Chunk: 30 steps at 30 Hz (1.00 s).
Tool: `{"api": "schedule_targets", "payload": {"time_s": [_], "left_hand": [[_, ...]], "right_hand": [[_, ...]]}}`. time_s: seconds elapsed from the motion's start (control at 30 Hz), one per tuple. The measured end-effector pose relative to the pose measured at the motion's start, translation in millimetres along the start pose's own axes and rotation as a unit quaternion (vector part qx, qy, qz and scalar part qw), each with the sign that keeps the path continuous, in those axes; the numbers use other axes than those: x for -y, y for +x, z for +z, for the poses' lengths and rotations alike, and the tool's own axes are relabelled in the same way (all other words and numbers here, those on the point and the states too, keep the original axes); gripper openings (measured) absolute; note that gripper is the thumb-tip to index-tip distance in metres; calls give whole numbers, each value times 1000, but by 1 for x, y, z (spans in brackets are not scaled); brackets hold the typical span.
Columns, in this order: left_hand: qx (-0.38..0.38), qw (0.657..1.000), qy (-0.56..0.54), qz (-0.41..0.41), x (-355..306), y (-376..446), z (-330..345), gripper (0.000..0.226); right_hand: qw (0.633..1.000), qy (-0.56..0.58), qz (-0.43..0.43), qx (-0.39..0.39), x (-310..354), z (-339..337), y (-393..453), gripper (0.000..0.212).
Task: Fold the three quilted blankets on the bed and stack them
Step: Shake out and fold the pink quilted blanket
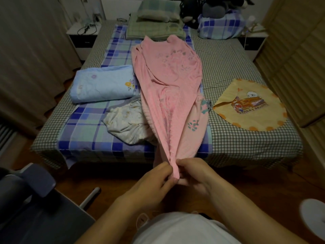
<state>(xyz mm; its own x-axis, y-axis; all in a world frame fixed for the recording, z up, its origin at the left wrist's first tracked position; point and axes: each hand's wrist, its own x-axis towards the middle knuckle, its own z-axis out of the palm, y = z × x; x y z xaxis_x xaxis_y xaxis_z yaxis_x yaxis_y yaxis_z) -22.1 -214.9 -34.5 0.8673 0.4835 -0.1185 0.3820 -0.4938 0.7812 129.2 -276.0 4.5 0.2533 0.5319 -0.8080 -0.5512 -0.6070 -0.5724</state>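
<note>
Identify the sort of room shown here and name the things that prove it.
Most likely a home bedroom: a bed with a checked sheet, pillows stacked at its head, and a nightstand beside it.

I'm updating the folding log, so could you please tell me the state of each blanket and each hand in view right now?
Pink quilted blanket: unfolded, stretched lengthwise along the bed, near end gathered and lifted.
Light blue floral quilted blanket: folded, lying on the bed's left side.
Cream-white quilted blanket: crumpled, unfolded, partly under the pink one.
Left hand: pinching the pink blanket's end.
Right hand: pinching the same end.
</note>
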Motion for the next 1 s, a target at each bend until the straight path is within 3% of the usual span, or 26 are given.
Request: {"api": "schedule_targets", "payload": {"time_s": [0.1,0.23,0.47,0.63,0.83,1.0], "left_hand": [[-8,1000,-14,4,3,0,5,32],[-81,996,-24,-27,-1,-3,15,32],[-127,985,-87,-76,1,-4,24,37],[-126,987,-62,-79,5,-1,27,34],[-137,986,-50,-83,6,-4,29,30],[-123,991,-2,-55,1,-3,28,27]], "right_hand": [[1000,5,0,2,1,3,-1,21],[1000,-3,-4,3,-1,6,-6,21],[999,-30,-41,5,-1,5,-5,22],[992,-107,-73,7,-6,5,-3,13],[995,-82,-53,-5,-8,3,0,13],[999,-49,-19,-4,-5,3,7,30]]}}
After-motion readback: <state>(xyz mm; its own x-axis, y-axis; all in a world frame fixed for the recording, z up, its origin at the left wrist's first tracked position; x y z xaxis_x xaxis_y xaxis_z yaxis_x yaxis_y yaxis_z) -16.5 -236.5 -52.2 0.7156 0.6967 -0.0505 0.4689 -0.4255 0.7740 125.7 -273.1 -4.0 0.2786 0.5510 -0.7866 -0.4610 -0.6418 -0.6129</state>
